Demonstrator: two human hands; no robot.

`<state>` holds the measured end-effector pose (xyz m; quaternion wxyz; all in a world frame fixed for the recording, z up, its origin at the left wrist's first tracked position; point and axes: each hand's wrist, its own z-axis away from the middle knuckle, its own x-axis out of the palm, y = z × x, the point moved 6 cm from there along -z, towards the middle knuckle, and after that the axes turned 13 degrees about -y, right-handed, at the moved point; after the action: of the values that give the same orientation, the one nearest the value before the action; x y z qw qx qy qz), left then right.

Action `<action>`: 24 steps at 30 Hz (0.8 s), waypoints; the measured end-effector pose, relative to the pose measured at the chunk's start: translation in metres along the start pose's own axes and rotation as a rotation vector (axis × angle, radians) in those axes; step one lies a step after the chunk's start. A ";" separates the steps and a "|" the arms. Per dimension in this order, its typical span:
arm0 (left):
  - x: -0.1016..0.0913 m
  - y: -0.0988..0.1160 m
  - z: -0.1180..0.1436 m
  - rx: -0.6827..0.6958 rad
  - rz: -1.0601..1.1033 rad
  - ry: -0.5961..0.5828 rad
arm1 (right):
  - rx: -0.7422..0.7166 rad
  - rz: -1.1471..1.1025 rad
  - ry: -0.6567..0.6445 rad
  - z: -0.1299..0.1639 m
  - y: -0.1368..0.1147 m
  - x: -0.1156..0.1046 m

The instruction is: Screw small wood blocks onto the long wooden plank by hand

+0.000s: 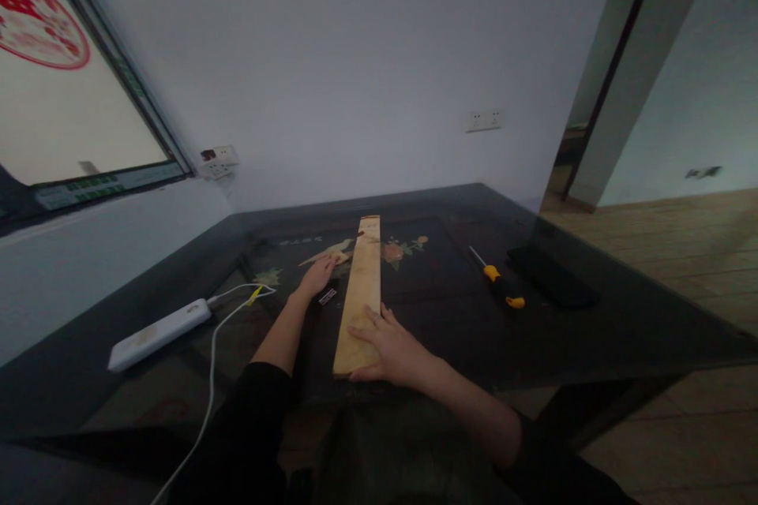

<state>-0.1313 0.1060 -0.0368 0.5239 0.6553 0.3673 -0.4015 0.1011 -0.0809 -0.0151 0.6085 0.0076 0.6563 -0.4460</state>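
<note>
Fingers (pixel 368 325) of the right hand (pixel 394 351) lie spread and flat on the near end of a long wooden plank (pixel 362 292), the thumb curling round the plank's near right corner, so the hand presses down on the wood without closing round it. That plank lies lengthwise down the middle of a dark glass table (pixel 592 331), its near end close to the near edge and its far end reaching toward the far edge by the wall. Left of the plank, about halfway along it, the left hand (pixel 317 276) rests palm down on the glass with its fingers held loosely together and pointing toward the far edge; it grips nothing, and whether its fingertips touch the plank's side cannot be told. A small pale tag (pixel 327 297) lies on the glass between that hand and the plank. Under the glass a painted picture of a bird and flowers (pixel 403 248) shows on either side of the plank. Toward the left edge a white power strip (pixel 159 334) lies at a slant, with a white cable (pixel 210 387) running from it down over the near edge. On the right side, well apart from the plank, a screwdriver with a yellow and black handle (pixel 500 287) lies with its blade pointing to the far edge, and just beyond it, nearer the right edge, lies a flat black object (pixel 553 276).
</note>
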 end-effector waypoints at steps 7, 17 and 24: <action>-0.017 -0.017 0.002 -0.124 0.153 0.092 | -0.009 0.065 0.279 0.047 0.037 -0.037; -0.026 -0.033 0.006 -0.252 0.025 0.067 | 0.773 0.473 0.529 0.149 0.177 -0.108; -0.016 -0.019 0.022 -0.272 -0.034 -0.008 | 0.798 0.373 0.306 0.136 0.192 -0.098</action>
<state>-0.1579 0.0872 -0.0322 0.6025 0.5702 0.4274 -0.3594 0.3402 0.0063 -0.0280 0.5240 0.4248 0.5030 -0.5404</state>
